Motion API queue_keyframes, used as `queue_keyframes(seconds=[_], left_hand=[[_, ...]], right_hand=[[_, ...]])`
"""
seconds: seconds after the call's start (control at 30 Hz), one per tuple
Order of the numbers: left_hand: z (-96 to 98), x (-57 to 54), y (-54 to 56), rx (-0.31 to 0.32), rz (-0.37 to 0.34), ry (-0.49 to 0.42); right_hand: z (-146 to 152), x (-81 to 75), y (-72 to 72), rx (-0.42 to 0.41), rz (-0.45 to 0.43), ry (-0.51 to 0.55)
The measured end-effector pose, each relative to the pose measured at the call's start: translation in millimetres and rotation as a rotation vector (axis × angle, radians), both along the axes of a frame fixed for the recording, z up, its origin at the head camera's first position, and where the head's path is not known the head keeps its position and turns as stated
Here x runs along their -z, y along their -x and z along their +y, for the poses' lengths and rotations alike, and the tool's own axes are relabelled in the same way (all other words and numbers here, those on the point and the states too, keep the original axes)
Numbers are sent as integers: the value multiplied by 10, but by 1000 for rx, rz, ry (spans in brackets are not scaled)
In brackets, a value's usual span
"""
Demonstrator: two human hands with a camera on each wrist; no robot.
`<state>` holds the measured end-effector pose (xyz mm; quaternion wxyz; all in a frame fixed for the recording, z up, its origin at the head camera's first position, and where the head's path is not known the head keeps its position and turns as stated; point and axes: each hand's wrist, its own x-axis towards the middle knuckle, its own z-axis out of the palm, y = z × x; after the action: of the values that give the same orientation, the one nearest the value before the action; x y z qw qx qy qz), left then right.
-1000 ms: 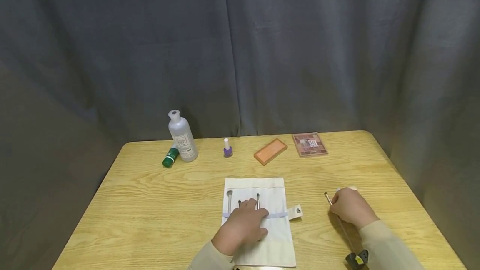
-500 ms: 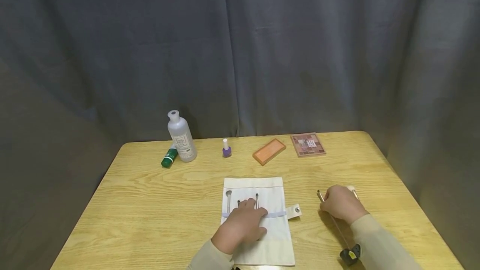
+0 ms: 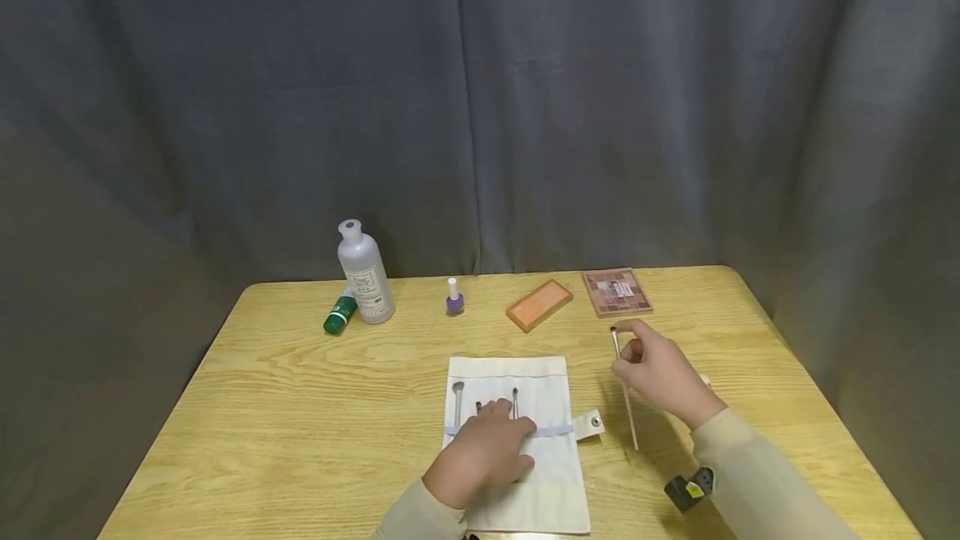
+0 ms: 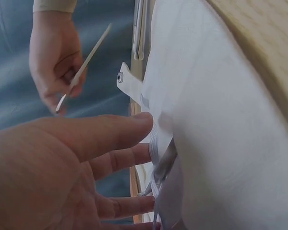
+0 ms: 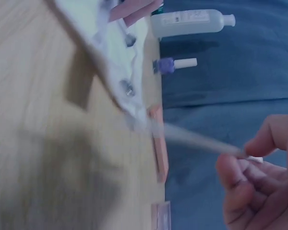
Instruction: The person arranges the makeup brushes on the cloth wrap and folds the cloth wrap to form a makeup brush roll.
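My left hand [image 3: 483, 450] rests with fingers spread on a white cloth brush roll [image 3: 551, 486], over its pale lilac elastic band [image 3: 553, 431]. Makeup brushes stand in the band, one fan-headed brush [image 3: 458, 407] at the left and a slim brush [image 3: 515, 407] by my fingertips; another is partly covered by the hand. To the right of the roll, my right hand [image 3: 663, 373] pinches a thin makeup brush [image 3: 632, 419] between thumb and fingers, dark tip up, handle slanting down. In the right wrist view this brush [image 5: 201, 141] is blurred and points toward the roll.
Along the back stand a clear bottle [image 3: 365, 277], a green-capped tube [image 3: 340, 315] and purple nail polish [image 3: 455, 304]. An orange case [image 3: 539, 306] and a square eyeshadow palette [image 3: 617, 292] lie right of them. The roll's snap tab [image 3: 588, 424] sticks out rightward. A pale object [image 3: 707, 380] shows behind my right wrist.
My right hand has moved left and away from me, lifting the makeup brush, whose handle now hangs clear of the wrist. The left hand has stayed in place on the roll.
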<state>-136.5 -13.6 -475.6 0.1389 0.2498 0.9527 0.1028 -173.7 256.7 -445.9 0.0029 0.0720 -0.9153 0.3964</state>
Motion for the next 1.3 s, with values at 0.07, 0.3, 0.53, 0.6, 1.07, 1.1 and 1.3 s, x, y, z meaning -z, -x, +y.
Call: queue_keyframes(seconds=[0.07,0.3,0.53,0.6,1.07,1.1,1.3], left_hand=[[-3,3,3,3,-7,-6],[-18,28,16,7,-7,-10],[-12,-8,20,10,-23,-11],[-13,-13,18,15,-27,-8],[-34,-1,34,9,-29,-11],[-34,0,33,10,-29,-11],[-30,14,40,13,-28,-10]], right_hand=[[-44,-26,29,-6,30,54],[-238,-74,145,-3,163,180],[-412,-54,257,48,231,304],[-461,-25,282,40,215,331],[-762,230,362,-39,121,328],[-772,251,360,-43,111,323],[-828,359,333,-69,59,276]])
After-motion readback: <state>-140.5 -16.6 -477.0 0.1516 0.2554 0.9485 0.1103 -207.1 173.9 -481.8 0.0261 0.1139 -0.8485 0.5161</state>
